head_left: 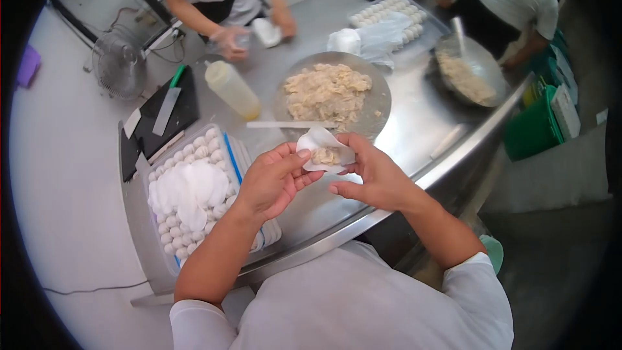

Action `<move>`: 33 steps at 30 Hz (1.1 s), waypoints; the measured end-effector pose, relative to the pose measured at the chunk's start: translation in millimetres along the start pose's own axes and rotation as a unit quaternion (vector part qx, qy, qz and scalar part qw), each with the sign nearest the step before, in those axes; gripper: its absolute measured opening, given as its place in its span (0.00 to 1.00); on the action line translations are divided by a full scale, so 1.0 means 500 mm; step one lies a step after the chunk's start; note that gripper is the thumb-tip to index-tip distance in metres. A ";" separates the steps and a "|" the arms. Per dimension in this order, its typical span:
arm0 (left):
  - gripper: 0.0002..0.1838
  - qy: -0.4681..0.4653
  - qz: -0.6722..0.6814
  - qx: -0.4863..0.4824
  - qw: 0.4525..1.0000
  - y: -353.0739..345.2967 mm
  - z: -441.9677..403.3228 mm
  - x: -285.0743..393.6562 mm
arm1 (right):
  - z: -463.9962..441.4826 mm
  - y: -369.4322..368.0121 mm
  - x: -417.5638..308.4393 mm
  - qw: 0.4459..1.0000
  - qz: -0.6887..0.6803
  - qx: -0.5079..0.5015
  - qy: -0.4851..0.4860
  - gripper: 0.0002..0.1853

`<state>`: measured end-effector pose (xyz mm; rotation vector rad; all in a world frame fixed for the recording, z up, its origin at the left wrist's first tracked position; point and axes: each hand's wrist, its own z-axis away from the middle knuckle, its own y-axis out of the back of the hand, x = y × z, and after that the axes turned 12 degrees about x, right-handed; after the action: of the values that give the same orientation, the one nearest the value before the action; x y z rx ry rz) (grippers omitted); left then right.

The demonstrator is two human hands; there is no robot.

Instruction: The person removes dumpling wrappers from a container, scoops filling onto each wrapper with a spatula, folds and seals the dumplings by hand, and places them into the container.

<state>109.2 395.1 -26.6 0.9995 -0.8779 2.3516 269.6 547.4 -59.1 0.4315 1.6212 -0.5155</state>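
Note:
Between my two hands is a thin white dumpling wrapper (311,137) with a lump of pale filling (326,156) in its middle. My left hand (277,178) pinches the wrapper's left edge between thumb and fingers. On the other side, my right hand (374,174) has its fingers at the wrapper's right edge, its thumb apart and lower. Just beyond them lies a round metal tray (382,100) heaped with the same chunky filling (330,91). A flat pale spatula (278,125) rests across the tray's near edge.
Left, a tray of dumplings (178,240) bears a stack of white wrappers (188,191). A knife (167,110) lies on a black board (184,100). A squeeze bottle (232,89) stands behind. Farther are another dumpling tray (431,19), a filling bowl (489,68) and two people.

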 end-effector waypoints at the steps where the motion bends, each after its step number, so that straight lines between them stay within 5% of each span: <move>1: 0.15 -0.009 0.009 0.009 1.000 0.000 0.020 0.003 | 0.007 -0.006 -0.001 0.987 0.113 0.017 0.113 0.26; 8: 0.26 -0.152 0.044 -0.027 0.987 0.036 0.140 -0.046 | 0.042 -0.048 -0.056 0.992 -0.005 -0.126 -0.013 0.33; 10: 0.28 -0.172 0.066 0.005 0.983 0.035 0.157 -0.059 | 0.052 -0.092 -0.074 0.969 -0.221 -0.108 -0.019 0.32; 15: 0.30 -0.355 -0.050 0.084 0.930 0.038 0.200 -0.064 | 0.056 -0.120 -0.082 0.969 -0.198 -0.148 -0.013 0.35; 19: 0.29 -0.357 -0.078 0.081 0.927 0.090 0.220 -0.057 | 0.071 -0.175 -0.098 0.970 -0.199 -0.142 0.013 0.36; 21: 0.27 -0.486 -0.109 0.103 0.861 0.108 0.227 -0.052 | 0.087 -0.210 -0.103 0.969 -0.223 -0.107 -0.010 0.34; 26: 0.24 -0.469 0.001 0.095 0.878 0.167 0.283 -0.048 | 0.123 -0.307 -0.091 0.968 -0.240 -0.074 -0.013 0.29; 33: 0.21 -0.436 0.057 0.083 0.894 0.283 0.355 -0.075 | 0.177 -0.432 -0.092 0.985 -0.117 -0.046 0.118 0.13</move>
<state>133.0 166.6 -13.1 2.2080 -1.0480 2.0418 227.3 319.8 -3.3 0.2406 1.9308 -0.5777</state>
